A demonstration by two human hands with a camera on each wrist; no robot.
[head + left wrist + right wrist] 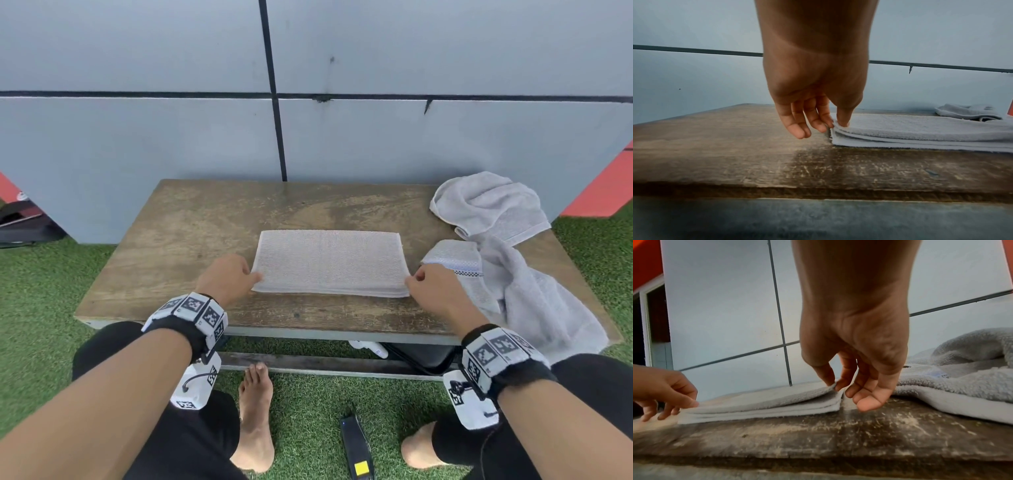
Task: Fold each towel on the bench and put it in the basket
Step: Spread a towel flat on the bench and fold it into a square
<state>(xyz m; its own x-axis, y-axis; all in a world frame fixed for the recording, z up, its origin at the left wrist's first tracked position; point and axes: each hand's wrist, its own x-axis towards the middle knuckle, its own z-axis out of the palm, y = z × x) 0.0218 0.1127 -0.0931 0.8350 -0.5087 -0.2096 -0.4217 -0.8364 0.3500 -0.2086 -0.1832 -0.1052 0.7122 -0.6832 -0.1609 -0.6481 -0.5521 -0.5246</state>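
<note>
A grey folded towel (330, 262) lies flat in several layers at the middle of the wooden bench (178, 246). My left hand (228, 279) pinches the towel's near left corner (840, 125) between thumb and forefinger. My right hand (432, 287) pinches the top layer at the near right corner (833, 385) and lifts it slightly off the layers below. The other fingers of both hands hang loose above the wood. No basket shows in any view.
Unfolded grey towels (507, 260) are heaped on the bench's right end, partly hanging over its front edge. A grey panelled wall (171, 137) stands right behind the bench. Green turf (308, 411), my bare feet and a black device (356, 448) lie below.
</note>
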